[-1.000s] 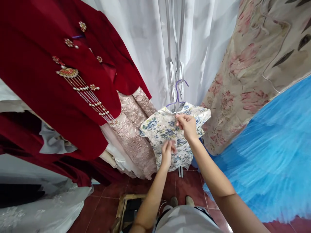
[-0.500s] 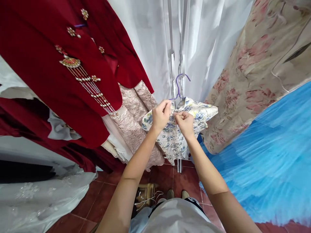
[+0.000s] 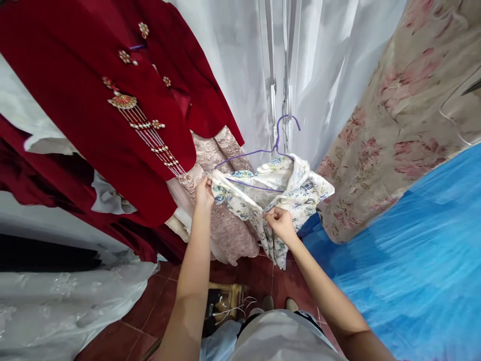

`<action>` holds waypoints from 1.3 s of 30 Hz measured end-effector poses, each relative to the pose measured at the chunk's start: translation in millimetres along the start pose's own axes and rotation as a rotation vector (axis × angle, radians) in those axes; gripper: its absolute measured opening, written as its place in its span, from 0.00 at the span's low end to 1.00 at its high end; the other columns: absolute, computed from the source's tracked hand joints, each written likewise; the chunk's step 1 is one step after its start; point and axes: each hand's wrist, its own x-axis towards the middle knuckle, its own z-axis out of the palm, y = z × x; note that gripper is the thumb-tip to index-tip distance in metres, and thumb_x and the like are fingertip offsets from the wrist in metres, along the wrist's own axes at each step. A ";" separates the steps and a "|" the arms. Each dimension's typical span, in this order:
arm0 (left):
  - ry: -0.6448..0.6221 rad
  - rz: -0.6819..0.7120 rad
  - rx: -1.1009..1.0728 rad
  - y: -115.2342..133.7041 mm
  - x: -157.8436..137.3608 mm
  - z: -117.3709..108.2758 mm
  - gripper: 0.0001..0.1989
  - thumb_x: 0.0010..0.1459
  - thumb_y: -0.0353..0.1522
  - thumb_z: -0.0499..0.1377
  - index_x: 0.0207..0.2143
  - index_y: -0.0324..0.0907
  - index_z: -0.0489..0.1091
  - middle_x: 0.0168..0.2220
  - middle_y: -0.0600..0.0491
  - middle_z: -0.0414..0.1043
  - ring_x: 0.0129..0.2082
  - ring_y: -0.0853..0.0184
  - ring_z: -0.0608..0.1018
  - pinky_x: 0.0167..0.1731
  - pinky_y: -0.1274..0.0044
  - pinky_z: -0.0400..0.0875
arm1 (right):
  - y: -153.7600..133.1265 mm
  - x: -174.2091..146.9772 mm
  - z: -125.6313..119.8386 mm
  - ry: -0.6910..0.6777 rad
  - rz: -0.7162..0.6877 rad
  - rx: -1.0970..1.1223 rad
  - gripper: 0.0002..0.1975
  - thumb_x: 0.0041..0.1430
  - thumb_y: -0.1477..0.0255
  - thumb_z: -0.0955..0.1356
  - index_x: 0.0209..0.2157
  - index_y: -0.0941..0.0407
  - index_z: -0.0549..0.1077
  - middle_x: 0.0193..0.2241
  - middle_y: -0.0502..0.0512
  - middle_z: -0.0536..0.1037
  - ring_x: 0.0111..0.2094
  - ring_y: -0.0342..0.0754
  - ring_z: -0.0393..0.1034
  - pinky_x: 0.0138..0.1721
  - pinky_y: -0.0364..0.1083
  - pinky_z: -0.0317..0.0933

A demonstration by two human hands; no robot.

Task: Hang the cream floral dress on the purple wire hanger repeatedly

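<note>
A white blouse with blue and yellow flowers (image 3: 300,200) hangs in front of me on a purple hanger (image 3: 244,154). My left hand (image 3: 205,192) is closed on the blouse's left shoulder edge, by the end of the hanger. With its fingers pinched, my right hand (image 3: 280,222) grips the front opening edge below the collar. Between my hands the fabric is pulled taut and the neckline gapes, showing the hanger's lower bar inside. The right side of the blouse still drapes over the hanger.
Red velvet garments (image 3: 150,125) with beaded brooches and a pink brocade skirt (image 3: 233,235) hang at left. A beige floral dress (image 3: 368,165) and blue tulle (image 3: 394,260) are at right. White curtains (image 3: 240,65) hang behind; a small wooden stool (image 3: 231,296) stands on the tiles.
My left hand has moved left, drawing the blouse's shoulder out and baring the hanger's left arm. My right hand has gone slightly lower, and the neckline has opened wide.
</note>
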 end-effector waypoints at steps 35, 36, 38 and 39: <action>-1.120 -0.247 0.410 -122.2 -264.8 13.9 0.21 0.51 0.35 0.71 0.50 0.49 0.78 0.50 0.44 0.73 0.55 0.54 0.73 0.61 0.64 0.62 | -27.1 -79.0 -137.7 0.309 0.107 0.365 0.24 0.46 0.45 0.74 0.29 0.52 0.80 0.27 0.60 0.83 0.34 0.61 0.80 0.42 0.56 0.73; -1.119 -0.213 0.430 -126.6 -268.5 15.7 0.19 0.51 0.35 0.71 0.47 0.49 0.79 0.51 0.44 0.72 0.56 0.53 0.72 0.63 0.63 0.60 | -27.7 -80.7 -136.5 0.280 0.125 0.373 0.23 0.46 0.46 0.74 0.29 0.52 0.81 0.27 0.60 0.83 0.35 0.62 0.80 0.42 0.57 0.73; -1.144 -0.196 0.424 -133.7 -274.9 18.5 0.14 0.51 0.37 0.70 0.42 0.49 0.80 0.52 0.44 0.72 0.58 0.52 0.71 0.64 0.62 0.58 | -26.7 -82.7 -135.4 0.237 0.147 0.392 0.23 0.44 0.47 0.75 0.29 0.53 0.81 0.26 0.61 0.83 0.34 0.62 0.81 0.41 0.57 0.74; -1.177 -0.216 0.401 -136.4 -277.7 18.8 0.12 0.52 0.39 0.70 0.40 0.49 0.81 0.52 0.44 0.72 0.58 0.51 0.71 0.64 0.62 0.58 | -25.1 -83.0 -136.2 0.234 0.150 0.401 0.23 0.43 0.47 0.75 0.29 0.53 0.81 0.26 0.61 0.83 0.33 0.62 0.81 0.39 0.57 0.74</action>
